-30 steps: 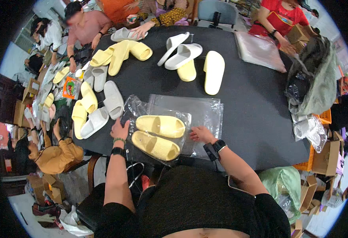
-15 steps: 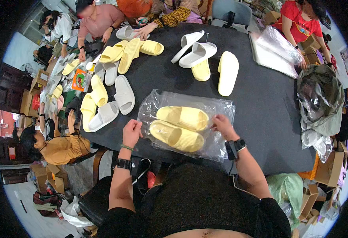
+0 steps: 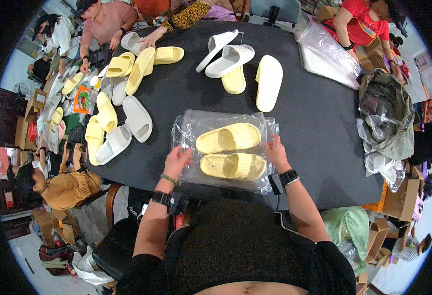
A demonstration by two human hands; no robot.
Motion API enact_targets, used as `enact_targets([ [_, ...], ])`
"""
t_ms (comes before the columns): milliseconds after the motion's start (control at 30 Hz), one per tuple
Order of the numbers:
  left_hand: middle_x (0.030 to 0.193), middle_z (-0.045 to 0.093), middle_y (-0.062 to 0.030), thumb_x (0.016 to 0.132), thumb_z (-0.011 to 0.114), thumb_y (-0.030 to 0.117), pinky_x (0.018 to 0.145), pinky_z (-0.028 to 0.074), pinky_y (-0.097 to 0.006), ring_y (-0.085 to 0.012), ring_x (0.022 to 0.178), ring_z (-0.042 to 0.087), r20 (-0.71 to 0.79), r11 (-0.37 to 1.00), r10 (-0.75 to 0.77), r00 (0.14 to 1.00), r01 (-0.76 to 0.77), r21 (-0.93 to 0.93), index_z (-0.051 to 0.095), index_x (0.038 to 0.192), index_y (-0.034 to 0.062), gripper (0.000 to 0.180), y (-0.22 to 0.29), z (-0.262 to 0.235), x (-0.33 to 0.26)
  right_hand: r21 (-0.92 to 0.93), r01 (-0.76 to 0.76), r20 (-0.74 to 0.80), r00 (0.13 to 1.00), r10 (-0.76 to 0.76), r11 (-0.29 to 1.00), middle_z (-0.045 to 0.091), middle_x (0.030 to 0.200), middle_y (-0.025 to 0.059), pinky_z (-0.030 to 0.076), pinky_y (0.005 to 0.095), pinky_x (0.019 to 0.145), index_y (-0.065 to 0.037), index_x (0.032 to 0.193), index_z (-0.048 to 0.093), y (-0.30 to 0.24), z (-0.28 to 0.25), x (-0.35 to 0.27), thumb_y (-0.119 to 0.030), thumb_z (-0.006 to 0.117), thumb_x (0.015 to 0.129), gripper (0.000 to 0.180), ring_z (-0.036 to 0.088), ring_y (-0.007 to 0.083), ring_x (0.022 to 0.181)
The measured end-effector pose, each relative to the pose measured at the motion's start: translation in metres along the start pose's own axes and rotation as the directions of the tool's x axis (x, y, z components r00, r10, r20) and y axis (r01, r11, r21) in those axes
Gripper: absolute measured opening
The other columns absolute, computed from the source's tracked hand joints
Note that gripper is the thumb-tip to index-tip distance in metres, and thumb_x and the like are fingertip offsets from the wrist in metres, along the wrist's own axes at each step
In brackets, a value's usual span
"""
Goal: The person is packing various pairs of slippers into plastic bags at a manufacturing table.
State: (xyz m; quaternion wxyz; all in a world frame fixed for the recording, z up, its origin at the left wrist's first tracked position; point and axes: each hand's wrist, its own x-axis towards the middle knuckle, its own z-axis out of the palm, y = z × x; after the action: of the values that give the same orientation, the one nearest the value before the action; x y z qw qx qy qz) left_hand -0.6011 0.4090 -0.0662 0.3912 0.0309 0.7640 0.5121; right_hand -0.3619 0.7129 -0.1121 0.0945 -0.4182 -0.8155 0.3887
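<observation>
A clear plastic bag lies flat on the black table in front of me. Inside it are two yellow slide slippers side by side, a far slipper and a near slipper, their toe straps toward the right. My left hand is at the bag's left edge, its fingers loosely spread over the plastic. At the right edge, my right hand has its fingertips against the bag, thumb and fingers apart. Neither hand touches a slipper directly.
Grey slippers and yellow slippers lie on the left. Beyond the bag are grey slippers and an upturned yellow slipper. Clear bags are stacked far right, near a co-worker in red. Other people sit around the left side.
The slippers in the bag have moved apart and turned, and the bag lies flatter. My left hand has loosened from a closed grip, and the right hand's fingers have spread. The view has shifted slightly.
</observation>
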Motion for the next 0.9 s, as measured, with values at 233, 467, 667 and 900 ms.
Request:
enact_targets([
  [233,0.072,0.065,-0.0036,0.094,0.064,0.025,0.052,0.044,-0.023,-0.0125,0.061,0.065,0.062,0.986,0.147,0.987,-0.142,-0.088,0.06,0.112,0.0023,0.029,0.043,0.017,0.009,0.074,0.02,0.102,0.994,-0.027,0.997,0.065,0.077,0.0134,0.052,0.0393,0.067,-0.001,0.126,0.044,0.01,-0.01,-0.004,-0.016,0.067,0.087,0.047,0.066,0.0281,0.075],
  [467,0.074,0.065,-0.0095,0.1,0.052,0.028,0.051,0.048,-0.026,-0.0196,0.061,0.067,0.104,0.994,-0.007,0.995,0.019,-0.109,0.056,0.117,0.0018,0.031,0.046,0.021,-0.009,0.052,-0.126,0.0,0.992,0.126,0.991,0.061,0.109,0.0205,0.051,0.0411,0.082,-0.004,0.135,0.04,0.015,-0.02,-0.023,-0.009,0.068,0.08,0.062,0.062,0.0347,0.099],
  [667,0.086,0.064,-0.0145,0.103,0.037,0.047,0.059,0.056,-0.033,-0.0276,0.073,0.07,0.193,0.961,-0.029,0.981,0.081,-0.265,0.049,0.126,0.0009,0.053,0.031,0.0,0.025,-0.401,0.41,0.339,0.897,-0.283,0.819,0.009,0.161,0.0141,0.021,0.0539,0.117,-0.011,0.153,0.019,-0.038,-0.05,-0.016,-0.028,0.086,0.065,0.112,0.01,0.037,0.148],
  [900,0.094,0.065,-0.0157,0.093,0.04,0.068,0.066,0.056,-0.035,-0.0297,0.079,0.07,0.487,0.861,-0.191,0.852,0.384,-0.333,0.05,0.126,-0.0002,0.076,0.089,0.011,0.062,-0.521,0.406,0.579,0.814,-0.039,0.751,-0.002,0.162,0.0131,0.011,0.0569,0.119,-0.012,0.155,-0.001,-0.037,-0.049,0.011,-0.043,0.094,0.043,0.151,-0.003,0.0367,0.148],
])
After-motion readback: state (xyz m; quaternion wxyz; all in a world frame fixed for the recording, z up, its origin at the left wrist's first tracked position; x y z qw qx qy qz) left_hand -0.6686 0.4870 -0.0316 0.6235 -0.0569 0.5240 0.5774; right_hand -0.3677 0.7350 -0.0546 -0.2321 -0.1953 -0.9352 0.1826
